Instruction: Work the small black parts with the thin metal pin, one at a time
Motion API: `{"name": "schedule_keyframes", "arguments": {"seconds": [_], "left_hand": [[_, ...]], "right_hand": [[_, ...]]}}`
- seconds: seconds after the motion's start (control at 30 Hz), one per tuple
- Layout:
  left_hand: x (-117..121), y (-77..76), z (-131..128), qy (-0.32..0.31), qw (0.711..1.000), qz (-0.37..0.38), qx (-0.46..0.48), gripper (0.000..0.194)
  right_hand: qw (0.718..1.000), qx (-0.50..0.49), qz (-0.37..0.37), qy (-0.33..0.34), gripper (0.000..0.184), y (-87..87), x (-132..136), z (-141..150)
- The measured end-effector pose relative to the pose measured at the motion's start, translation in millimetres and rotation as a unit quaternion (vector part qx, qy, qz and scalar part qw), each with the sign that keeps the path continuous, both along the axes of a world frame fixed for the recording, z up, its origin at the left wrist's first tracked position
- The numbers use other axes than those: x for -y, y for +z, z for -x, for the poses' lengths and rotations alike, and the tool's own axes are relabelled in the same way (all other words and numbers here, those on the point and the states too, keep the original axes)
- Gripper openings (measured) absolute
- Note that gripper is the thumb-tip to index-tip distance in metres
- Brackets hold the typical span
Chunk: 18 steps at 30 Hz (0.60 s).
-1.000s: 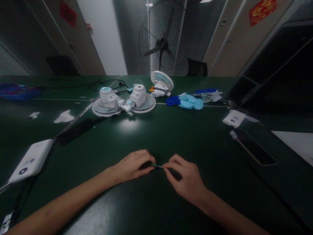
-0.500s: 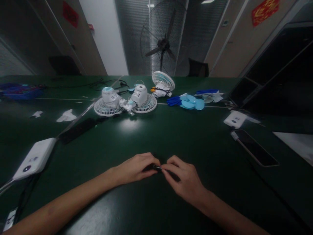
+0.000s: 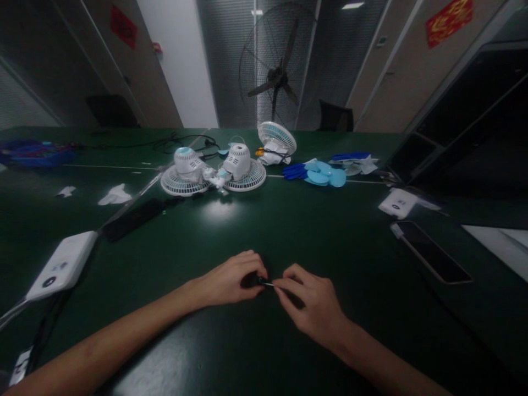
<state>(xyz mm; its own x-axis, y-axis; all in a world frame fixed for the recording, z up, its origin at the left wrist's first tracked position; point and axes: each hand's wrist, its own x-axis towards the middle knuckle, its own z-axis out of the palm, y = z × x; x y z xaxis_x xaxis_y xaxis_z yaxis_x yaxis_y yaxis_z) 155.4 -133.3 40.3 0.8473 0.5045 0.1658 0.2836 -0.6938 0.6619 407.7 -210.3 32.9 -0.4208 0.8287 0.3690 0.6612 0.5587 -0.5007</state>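
My left hand (image 3: 237, 279) rests low over the green table, its thumb and fingers pinched round the dark handle end of what looks like a small screwdriver (image 3: 268, 284). The thin metal shaft points right, into the pinched fingertips of my right hand (image 3: 311, 300). Both hands are closed, with a small gap between them where the shaft shows. Much of the handle is hidden behind my left fingers.
Two white fan heads (image 3: 185, 170) lie face down ahead, and a third fan (image 3: 275, 144) stands behind. Blue gloves and light-blue fan blades (image 3: 325, 173) lie right of them. A phone (image 3: 431, 252) and white power bank (image 3: 61, 267) flank my arms.
My left hand moved right against my right fingertips, then drew back slightly, so the shaft shows between them again. The right hand stays nearly in place. The whole view has shifted slightly.
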Motion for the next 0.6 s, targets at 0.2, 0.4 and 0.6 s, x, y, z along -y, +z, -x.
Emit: {"name": "schedule_keyframes", "arguments": {"seconds": [0.2, 0.4, 0.6], "left_hand": [[-0.5, -2.0, 0.2, -0.006, 1.000, 0.002, 0.002, 0.015], [0.7, -1.8, -2.8, -0.009, 1.000, -0.007, -0.005, 0.015], [7.5, -1.7, 1.0, 0.014, 0.997, -0.065, -0.028, 0.025]], "right_hand": [[0.999, 0.023, -0.034, -0.001, 0.020, -3.8, 1.6, 3.0], [1.000, -0.006, -0.028, -0.009, 0.019, -3.3, -0.8, 4.0], [0.999, -0.027, -0.028, -0.022, 0.018, -1.3, 0.7, 1.3]]}}
